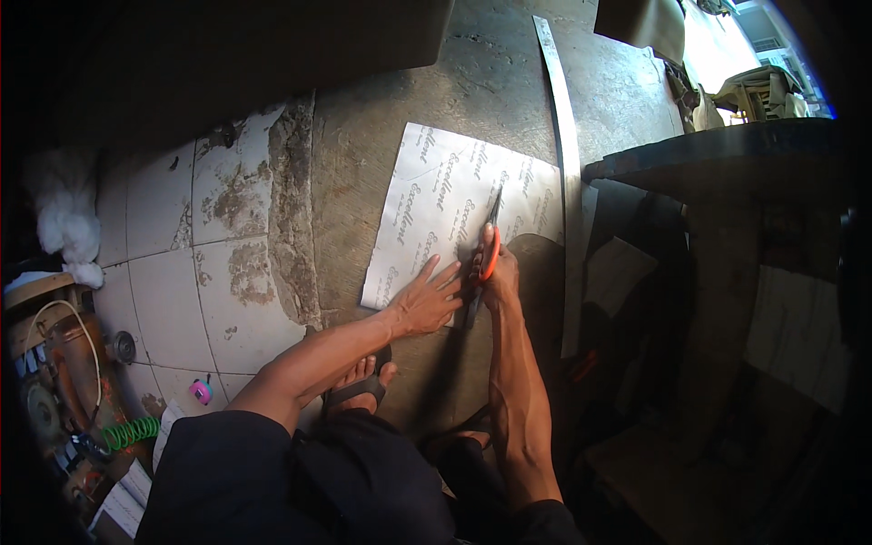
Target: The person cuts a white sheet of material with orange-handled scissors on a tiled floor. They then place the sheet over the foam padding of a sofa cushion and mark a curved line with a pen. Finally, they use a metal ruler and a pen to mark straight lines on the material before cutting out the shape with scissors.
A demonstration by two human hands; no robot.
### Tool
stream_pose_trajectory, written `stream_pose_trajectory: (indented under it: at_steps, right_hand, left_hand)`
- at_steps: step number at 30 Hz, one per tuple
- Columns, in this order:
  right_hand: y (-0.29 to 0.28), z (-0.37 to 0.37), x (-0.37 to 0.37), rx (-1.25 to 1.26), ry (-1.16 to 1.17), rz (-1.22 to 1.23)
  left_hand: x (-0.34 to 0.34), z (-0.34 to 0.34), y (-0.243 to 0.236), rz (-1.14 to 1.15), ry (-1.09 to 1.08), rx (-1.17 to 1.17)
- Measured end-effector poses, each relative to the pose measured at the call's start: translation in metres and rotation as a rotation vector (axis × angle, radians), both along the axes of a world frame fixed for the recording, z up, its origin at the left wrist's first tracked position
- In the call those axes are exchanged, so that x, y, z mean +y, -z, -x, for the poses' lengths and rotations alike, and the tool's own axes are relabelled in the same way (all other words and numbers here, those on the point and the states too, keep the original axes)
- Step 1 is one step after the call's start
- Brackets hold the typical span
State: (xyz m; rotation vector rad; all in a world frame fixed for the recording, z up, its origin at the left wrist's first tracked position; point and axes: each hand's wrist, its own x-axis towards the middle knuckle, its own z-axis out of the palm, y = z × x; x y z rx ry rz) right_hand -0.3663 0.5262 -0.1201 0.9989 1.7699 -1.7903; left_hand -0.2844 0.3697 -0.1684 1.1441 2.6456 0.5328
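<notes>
A white printed sheet (409, 218) lies on the concrete floor in front of me. My left hand (427, 298) rests flat on its near part with the fingers spread. In my right hand (498, 270) is a pair of scissors (491, 252) with orange-red handles, gripped over the sheet's middle. The dark blades point away from me and lie over the sheet; whether they cut into it I cannot tell. A long metal straightedge (567, 136) runs along the sheet's right side.
White tiles (163, 282) with worn patches cover the floor at the left. A pink tape measure (201, 391) lies there, near a machine with a green coiled hose (132, 434). White stuffing (68, 213) sits at the far left. A dark tabletop (718, 150) juts in from the right.
</notes>
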Motion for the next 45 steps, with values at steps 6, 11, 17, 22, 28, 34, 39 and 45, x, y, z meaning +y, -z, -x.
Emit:
stream_pose_trajectory:
  at_steps: [6,11,17,22,28,34,39,45]
  right_hand:
    - [0.002,0.028,0.005,0.052,0.0,0.018]
    - [0.008,0.035,0.005,-0.002,-0.034,-0.087]
    - [0.009,0.062,0.012,0.05,-0.058,-0.002]
    - [0.017,0.072,0.016,0.04,-0.088,-0.069]
    - [0.012,0.088,0.011,0.054,-0.136,-0.081]
    - [0.013,0.08,0.03,0.204,-0.179,-0.153]
    - [-0.02,-0.006,0.07,0.251,-0.53,-0.85]
    - [-0.04,-0.082,0.144,-0.011,-1.036,-0.731]
  left_hand:
    - [0.001,-0.001,0.006,-0.095,-0.035,0.077]
    - [0.002,-0.001,0.004,-0.075,-0.03,0.032]
    - [0.003,0.0,0.009,-0.134,-0.08,0.091]
    - [0.005,-0.004,0.01,-0.124,-0.057,0.088]
    - [0.0,-0.008,0.011,-0.124,-0.072,0.101]
    - [0.005,-0.003,0.008,-0.117,-0.049,0.086]
    - [0.0,0.002,0.004,-0.12,-0.063,0.05]
    - [0.001,0.005,0.005,-0.159,-0.017,0.032]
